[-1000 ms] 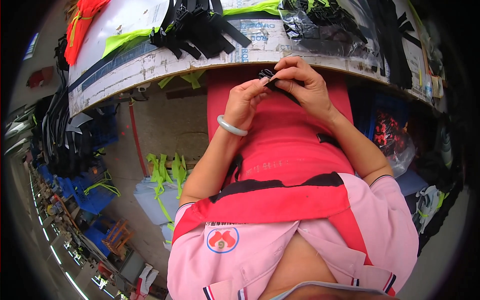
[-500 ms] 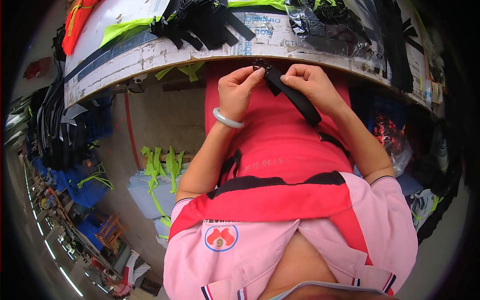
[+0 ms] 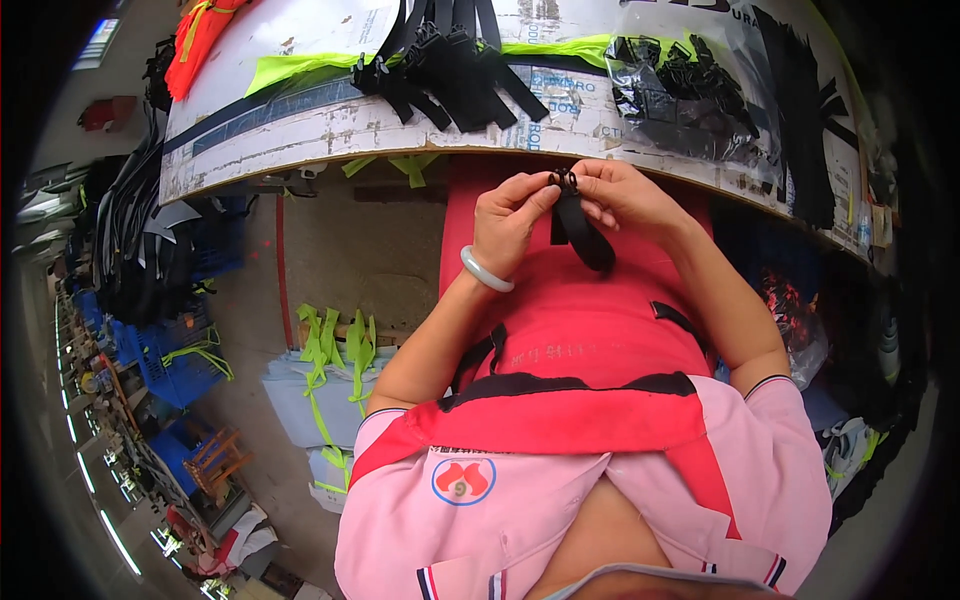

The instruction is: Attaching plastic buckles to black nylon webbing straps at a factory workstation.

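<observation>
Just off the worktable's near edge, I hold a black plastic buckle [image 3: 563,182] in front of my red apron. A black webbing strap [image 3: 585,235] is attached to it and hangs down in a loop. My left hand [image 3: 508,218] pinches the buckle's left side between thumb and fingers. From the other side, my right hand [image 3: 625,196] grips the buckle too, its fingers curled in and partly hiding how strap and buckle join.
On the worktable [image 3: 230,155] lie black straps with buckles [image 3: 455,70], a clear bag of black buckles [image 3: 685,95], a neon yellow strip [image 3: 300,70] and an orange bundle [image 3: 200,40]. Blue crates [image 3: 180,365] and grey bundles with yellow ties [image 3: 310,395] stand on the floor at left.
My right hand has moved from the strap up to the buckle, closer to my left hand. The strap now hangs down more steeply. The whole view has shifted slightly.
</observation>
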Demonstrator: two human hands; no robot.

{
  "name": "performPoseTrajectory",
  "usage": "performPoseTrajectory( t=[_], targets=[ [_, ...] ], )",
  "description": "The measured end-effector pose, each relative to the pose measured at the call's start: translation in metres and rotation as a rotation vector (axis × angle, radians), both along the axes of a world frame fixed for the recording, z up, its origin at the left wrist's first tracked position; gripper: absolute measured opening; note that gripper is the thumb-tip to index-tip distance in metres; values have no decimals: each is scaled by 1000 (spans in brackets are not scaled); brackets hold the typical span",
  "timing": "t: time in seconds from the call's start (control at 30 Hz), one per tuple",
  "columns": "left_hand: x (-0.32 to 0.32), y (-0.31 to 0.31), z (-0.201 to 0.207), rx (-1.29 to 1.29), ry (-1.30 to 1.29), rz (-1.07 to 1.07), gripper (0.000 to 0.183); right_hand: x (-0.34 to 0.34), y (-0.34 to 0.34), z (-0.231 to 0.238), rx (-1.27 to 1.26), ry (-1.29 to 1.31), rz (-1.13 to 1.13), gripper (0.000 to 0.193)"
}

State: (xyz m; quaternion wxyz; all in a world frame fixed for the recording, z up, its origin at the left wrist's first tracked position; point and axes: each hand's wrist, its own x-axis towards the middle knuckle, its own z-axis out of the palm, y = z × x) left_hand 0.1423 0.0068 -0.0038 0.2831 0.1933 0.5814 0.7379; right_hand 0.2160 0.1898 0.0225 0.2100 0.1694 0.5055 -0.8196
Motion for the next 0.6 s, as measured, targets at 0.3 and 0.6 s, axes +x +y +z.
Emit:
performPoseTrajectory(
  t=[0.3, 0.6],
  targets=[
    [-73, -92, 104, 415, -51, -451, 14, -142, 143, 106, 1476, 824, -665, 25],
    [-214, -41, 61, -145, 19, 242, 23, -158, 28, 116, 829, 716, -385, 23]
  ],
)
